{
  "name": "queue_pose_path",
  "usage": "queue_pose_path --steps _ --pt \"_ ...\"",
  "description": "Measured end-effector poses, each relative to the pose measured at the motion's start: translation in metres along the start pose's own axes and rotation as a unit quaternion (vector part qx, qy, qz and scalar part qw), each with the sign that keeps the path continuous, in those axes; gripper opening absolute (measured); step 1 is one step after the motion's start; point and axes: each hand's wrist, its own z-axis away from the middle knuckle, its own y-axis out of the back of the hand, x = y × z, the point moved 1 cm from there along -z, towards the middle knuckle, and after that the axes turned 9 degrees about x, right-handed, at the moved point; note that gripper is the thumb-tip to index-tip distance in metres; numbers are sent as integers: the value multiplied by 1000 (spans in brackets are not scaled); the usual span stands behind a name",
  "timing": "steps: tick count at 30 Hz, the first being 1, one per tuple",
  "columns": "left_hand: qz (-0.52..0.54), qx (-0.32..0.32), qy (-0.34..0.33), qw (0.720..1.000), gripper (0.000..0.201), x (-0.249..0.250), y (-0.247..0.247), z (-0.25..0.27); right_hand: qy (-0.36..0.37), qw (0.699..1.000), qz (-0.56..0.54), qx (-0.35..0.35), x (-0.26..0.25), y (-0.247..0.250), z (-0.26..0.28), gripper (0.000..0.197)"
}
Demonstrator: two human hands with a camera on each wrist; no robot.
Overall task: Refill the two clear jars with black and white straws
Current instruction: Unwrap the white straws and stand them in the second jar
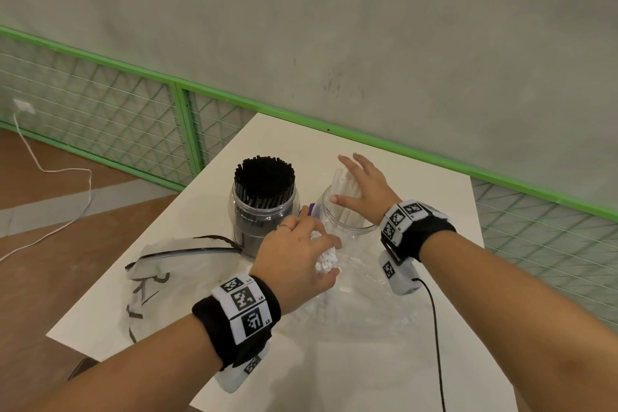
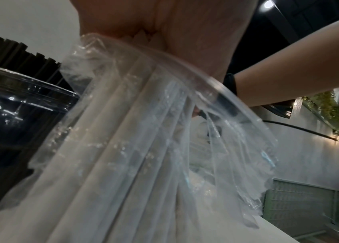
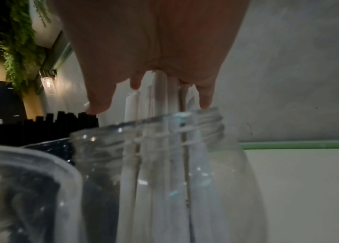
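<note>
Over the right jar (image 1: 347,227) your right hand (image 1: 364,187) reaches, fingers spread, palm against its white straws (image 1: 347,191). Your left hand (image 1: 297,254) grips a bagged bundle (image 1: 326,262) beside the black-straw jar (image 1: 262,207).
</note>
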Motion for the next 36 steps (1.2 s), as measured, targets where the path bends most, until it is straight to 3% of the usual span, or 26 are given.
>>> queue_pose_path --steps 5,8,15,23,28,33,36 --pt "0 -2 0 1000 36 1 1 2 14 998 -1 67 -5 -18 -9 29" --pt "1 -6 1 1000 36 1 1 3 26 995 -34 93 -5 -12 -9 18" --pt "-2 -19 6 1000 37 -1 -1 2 15 999 9 50 3 -5 -12 27" --pt "-1 -6 0 1000 37 -1 -1 1 7 996 26 89 6 -5 -11 53" --pt "7 9 -2 1000 36 -1 -3 1 4 990 97 97 4 4 -8 70" --pt "9 11 -10 1000 39 -5 -4 1 19 993 43 110 -7 38 14 72" --pt "3 18 -16 1000 40 -6 -3 0 17 996 -40 75 -19 61 37 58"
